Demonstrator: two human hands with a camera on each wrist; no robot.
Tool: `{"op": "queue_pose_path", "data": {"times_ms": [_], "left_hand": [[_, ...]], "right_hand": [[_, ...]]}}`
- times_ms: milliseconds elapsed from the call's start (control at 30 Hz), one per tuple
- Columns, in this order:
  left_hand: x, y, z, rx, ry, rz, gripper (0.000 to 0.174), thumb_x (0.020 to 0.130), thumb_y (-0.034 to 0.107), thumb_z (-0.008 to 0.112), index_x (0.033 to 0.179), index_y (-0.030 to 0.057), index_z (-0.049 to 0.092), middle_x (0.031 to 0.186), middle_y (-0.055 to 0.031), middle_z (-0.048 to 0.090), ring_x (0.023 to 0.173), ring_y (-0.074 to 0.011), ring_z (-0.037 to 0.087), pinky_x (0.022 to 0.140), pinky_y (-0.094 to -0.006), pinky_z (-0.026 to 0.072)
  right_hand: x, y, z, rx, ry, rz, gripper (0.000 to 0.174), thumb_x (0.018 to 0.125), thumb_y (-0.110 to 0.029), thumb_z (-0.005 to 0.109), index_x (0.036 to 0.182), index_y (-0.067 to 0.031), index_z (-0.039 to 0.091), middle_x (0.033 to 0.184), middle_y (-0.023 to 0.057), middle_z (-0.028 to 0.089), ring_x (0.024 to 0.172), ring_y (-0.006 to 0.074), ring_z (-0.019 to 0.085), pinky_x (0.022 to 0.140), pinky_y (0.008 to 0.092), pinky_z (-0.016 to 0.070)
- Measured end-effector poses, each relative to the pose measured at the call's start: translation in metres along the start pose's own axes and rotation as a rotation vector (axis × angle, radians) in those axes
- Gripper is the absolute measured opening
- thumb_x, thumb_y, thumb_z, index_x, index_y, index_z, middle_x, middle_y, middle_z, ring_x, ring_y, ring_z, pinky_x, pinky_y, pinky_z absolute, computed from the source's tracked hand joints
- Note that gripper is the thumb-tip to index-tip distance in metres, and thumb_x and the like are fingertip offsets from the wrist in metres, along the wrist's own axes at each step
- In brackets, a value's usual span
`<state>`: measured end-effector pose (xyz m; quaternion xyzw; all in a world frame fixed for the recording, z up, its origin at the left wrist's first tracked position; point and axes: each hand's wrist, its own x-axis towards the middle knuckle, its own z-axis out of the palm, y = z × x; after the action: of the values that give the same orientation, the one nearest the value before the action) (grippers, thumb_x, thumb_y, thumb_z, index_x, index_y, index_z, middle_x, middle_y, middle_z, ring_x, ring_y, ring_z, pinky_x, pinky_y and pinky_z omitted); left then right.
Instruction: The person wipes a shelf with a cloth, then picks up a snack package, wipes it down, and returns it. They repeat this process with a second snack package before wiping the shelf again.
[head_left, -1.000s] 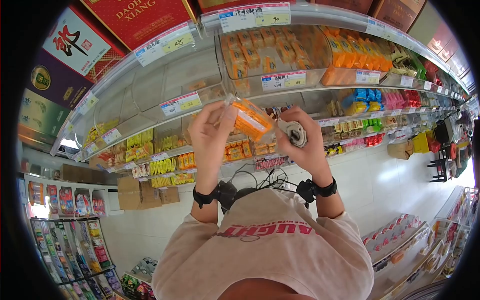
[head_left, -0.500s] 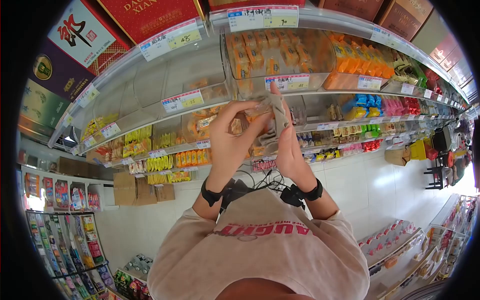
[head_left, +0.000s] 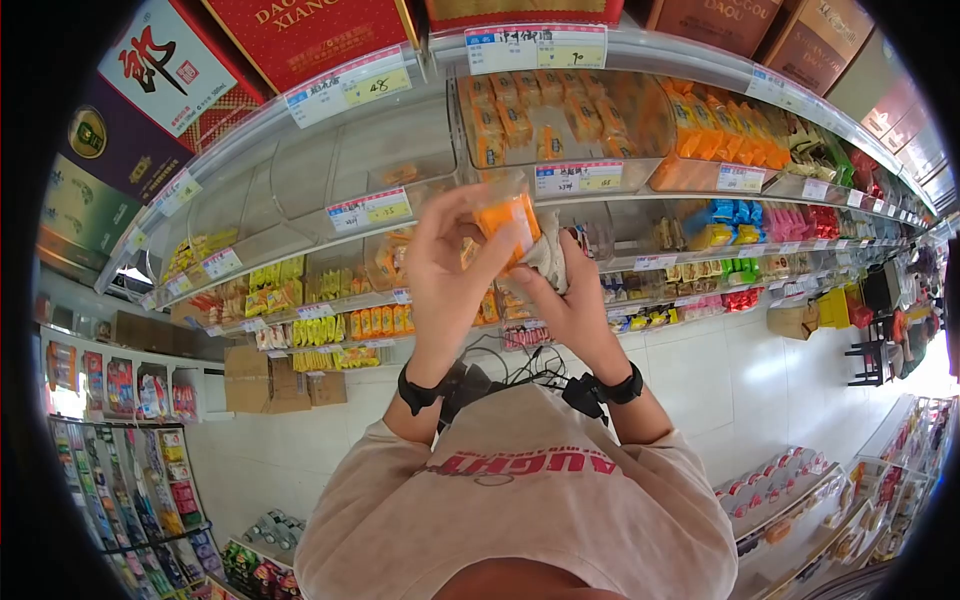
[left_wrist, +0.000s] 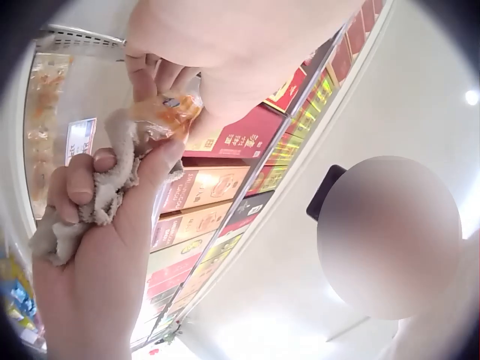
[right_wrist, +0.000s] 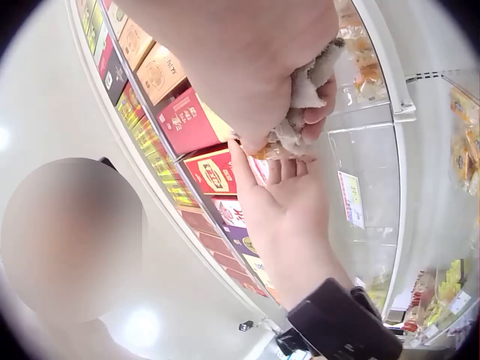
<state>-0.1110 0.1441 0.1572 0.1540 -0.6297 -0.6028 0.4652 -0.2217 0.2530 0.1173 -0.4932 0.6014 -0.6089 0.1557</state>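
An orange clear-wrapped snack packet (head_left: 508, 225) is pinched between the thumb and fingers of my left hand (head_left: 448, 290), in front of the shelves. My right hand (head_left: 583, 318) grips a crumpled grey cloth (head_left: 548, 258) against the packet's right side. In the left wrist view, the cloth (left_wrist: 112, 176) bunches through the right fingers and meets the packet (left_wrist: 174, 112). From the right wrist, the cloth (right_wrist: 306, 90) shows in the curled right fingers, with the left hand (right_wrist: 289, 217) just below; most of the packet is hidden there.
Clear shelf bins (head_left: 390, 140) run across in front, with price tags (head_left: 580, 178) along their edges. Orange snack packets (head_left: 545, 110) fill a bin behind the hands. Boxed goods (head_left: 310, 40) stand on the top shelf. Cardboard boxes (head_left: 265, 380) sit on the floor at left.
The cloth, balled in the right hand and then spread over the packet, is now gathered at its right side. The packet, covered half a second ago, shows again in the left hand, more upright.
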Motion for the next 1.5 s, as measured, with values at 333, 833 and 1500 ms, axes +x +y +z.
{"op": "queue_pose_path", "data": {"times_ms": [333, 833, 1500], "left_hand": [[0.002, -0.001, -0.014, -0.179, 0.135, -0.097, 0.043, 0.088, -0.003, 0.075, 0.127, -0.0040, 0.058, 0.117, -0.0131, 0.070, 0.104, -0.0143, 0.065, 0.091, -0.0295, 0.0519], [-0.014, -0.009, 0.012, 0.328, -0.148, 0.166, 0.043, 0.079, 0.001, 0.082, 0.121, -0.0010, 0.069, 0.114, -0.0108, 0.066, 0.105, -0.0199, 0.065, 0.092, -0.0322, 0.0521], [-0.015, -0.016, 0.012, 0.430, -0.207, 0.232, 0.033, 0.080, -0.003, 0.080, 0.113, 0.0007, 0.075, 0.114, -0.0097, 0.066, 0.107, -0.0212, 0.064, 0.093, -0.0324, 0.0501]], "right_hand": [[-0.006, 0.028, -0.018, 0.258, 0.267, 0.079, 0.027, 0.100, -0.017, 0.065, 0.119, -0.0003, 0.056, 0.098, 0.0058, 0.066, 0.084, 0.0144, 0.062, 0.076, 0.0310, 0.0514], [0.009, -0.017, -0.019, 0.191, 0.254, 0.038, 0.014, 0.097, -0.008, 0.066, 0.107, 0.0009, 0.066, 0.087, 0.0012, 0.067, 0.078, 0.0043, 0.056, 0.070, 0.0240, 0.0462], [0.017, -0.006, -0.023, -0.153, 0.374, -0.340, 0.018, 0.090, 0.002, 0.065, 0.107, 0.0025, 0.062, 0.103, 0.0125, 0.067, 0.094, 0.0261, 0.066, 0.086, 0.0322, 0.0497]]}}
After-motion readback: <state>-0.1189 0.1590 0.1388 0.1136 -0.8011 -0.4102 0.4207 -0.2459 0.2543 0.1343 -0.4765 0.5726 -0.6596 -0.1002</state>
